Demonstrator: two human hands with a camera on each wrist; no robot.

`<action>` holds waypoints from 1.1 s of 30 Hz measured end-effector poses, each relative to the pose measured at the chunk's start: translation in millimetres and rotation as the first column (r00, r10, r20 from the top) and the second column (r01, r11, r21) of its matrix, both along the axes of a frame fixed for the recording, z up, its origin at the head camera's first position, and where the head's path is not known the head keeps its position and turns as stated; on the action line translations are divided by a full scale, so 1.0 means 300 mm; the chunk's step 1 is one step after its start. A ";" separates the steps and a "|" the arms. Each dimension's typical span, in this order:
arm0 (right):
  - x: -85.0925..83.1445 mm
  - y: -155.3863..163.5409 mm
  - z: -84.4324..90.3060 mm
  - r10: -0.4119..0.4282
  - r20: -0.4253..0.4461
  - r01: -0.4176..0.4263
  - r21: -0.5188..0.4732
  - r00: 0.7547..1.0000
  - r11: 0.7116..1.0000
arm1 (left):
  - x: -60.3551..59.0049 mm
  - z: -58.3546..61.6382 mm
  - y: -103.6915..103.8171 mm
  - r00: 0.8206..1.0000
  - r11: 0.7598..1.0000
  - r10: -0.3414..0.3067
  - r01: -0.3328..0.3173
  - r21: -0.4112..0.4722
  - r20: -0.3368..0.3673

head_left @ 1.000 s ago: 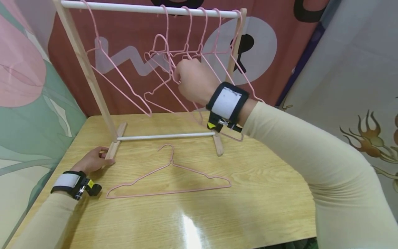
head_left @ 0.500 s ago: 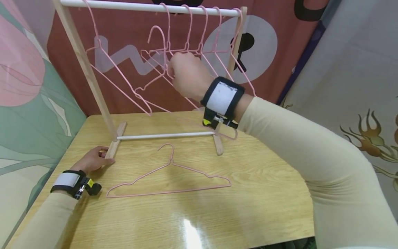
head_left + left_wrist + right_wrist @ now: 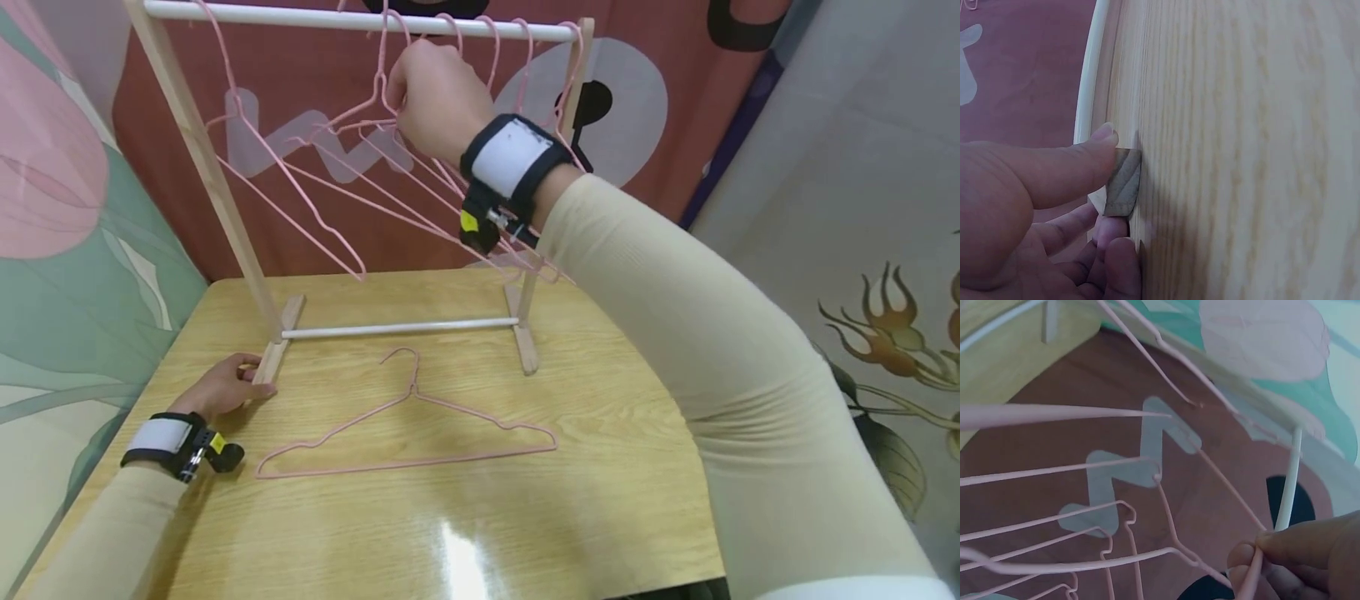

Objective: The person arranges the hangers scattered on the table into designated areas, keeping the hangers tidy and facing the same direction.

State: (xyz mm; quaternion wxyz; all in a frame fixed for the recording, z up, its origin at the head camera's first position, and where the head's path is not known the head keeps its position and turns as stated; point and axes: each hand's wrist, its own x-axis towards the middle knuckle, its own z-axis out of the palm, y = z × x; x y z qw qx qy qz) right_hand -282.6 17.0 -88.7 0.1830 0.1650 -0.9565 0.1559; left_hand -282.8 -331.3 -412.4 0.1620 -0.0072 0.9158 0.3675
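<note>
Wooden desk point(image 3: 600, 467), far edge: right hand point(image 3: 435, 100) pinching pink hanger point(image 3: 352, 112) at rack rail point(image 3: 300, 17), hook not yet seated; left hand point(image 3: 221, 387) gripping rack foot point(image 3: 273, 358)

Thin pink wire hanger point(image 3: 352, 117), pinched at its neck, tilted (hook near rail)

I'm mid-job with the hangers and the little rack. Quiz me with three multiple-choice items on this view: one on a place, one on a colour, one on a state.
1. Where does the loose hanger lie?
A. on the table in front of the rack
B. on the floor
C. across the left forearm

2. What colour are the hangers?
A. blue
B. pink
C. black

3. What is the right hand doing?
A. resting flat on the table
B. pinching a hanger up at the top rail
C. hanging idle

Answers:
1. A: it lies flat on the table, before the rack.
2. B: all are pink wire.
3. B: its fingers pinch the wire near the top rail.
</note>
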 end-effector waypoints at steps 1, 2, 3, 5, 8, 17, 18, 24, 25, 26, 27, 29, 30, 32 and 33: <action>-0.007 -0.001 0.005 -0.005 0.005 0.005 -0.017 1.000 1.000 | 0.002 0.000 0.001 1.000 1.000 0.000 0.000 0.002 0.001; -0.015 -0.002 0.008 -0.008 0.009 0.008 -0.038 1.000 0.999 | 0.004 -0.001 0.002 1.000 1.000 0.000 0.000 0.001 0.002; -0.022 -0.001 0.011 -0.005 0.010 0.005 -0.053 1.000 0.999 | 0.005 0.000 0.002 1.000 1.000 0.002 -0.002 0.000 0.004; -0.035 -0.006 0.015 -0.015 0.013 0.016 -0.063 1.000 0.998 | 0.005 -0.001 0.002 1.000 1.000 0.003 -0.003 -0.003 0.004; -0.053 -0.015 0.015 -0.022 0.017 0.023 -0.074 1.000 0.997 | 0.002 -0.003 0.000 1.000 1.000 0.002 -0.002 -0.003 0.005; -0.095 -0.059 -0.012 -0.032 0.057 0.037 -0.093 0.998 0.995 | -0.004 -0.005 -0.010 1.000 1.000 -0.008 0.008 -0.006 -0.004; -0.099 -0.064 -0.014 -0.031 0.055 0.036 -0.091 0.998 0.995 | -0.004 -0.006 -0.010 1.000 1.000 -0.009 0.009 -0.005 -0.005; -0.115 -0.087 -0.027 -0.037 0.056 0.041 -0.083 0.998 0.996 | -0.004 -0.006 -0.010 1.000 1.000 -0.012 0.012 -0.001 -0.009; -0.117 -0.088 -0.030 -0.042 0.062 0.047 -0.080 0.997 0.996 | -0.004 -0.006 -0.010 1.000 1.000 -0.010 0.010 -0.004 -0.009; -0.119 -0.090 -0.035 -0.044 0.066 0.049 -0.076 0.997 0.996 | -0.004 -0.006 -0.010 1.000 1.000 -0.008 0.008 -0.007 -0.010; -0.122 -0.091 -0.040 -0.046 0.072 0.051 -0.071 0.996 0.996 | -0.004 -0.005 -0.009 1.000 1.000 -0.005 0.005 -0.009 -0.009; -0.126 -0.095 -0.050 -0.049 0.082 0.055 -0.065 0.995 0.996 | -0.004 -0.004 -0.009 1.000 1.000 -0.001 0.001 -0.010 -0.006; -0.129 -0.096 -0.055 -0.050 0.088 0.056 -0.067 0.995 0.996 | -0.005 -0.005 -0.009 1.000 1.000 0.001 -0.001 -0.012 -0.004; -0.132 -0.097 -0.064 -0.052 0.095 0.058 -0.068 0.994 0.996 | -0.005 -0.003 -0.008 1.000 1.000 0.002 -0.002 -0.007 0.000; -0.133 -0.097 -0.067 -0.052 0.099 0.059 -0.067 0.994 0.996 | -0.006 -0.004 -0.007 1.000 1.000 0.004 -0.004 -0.008 0.002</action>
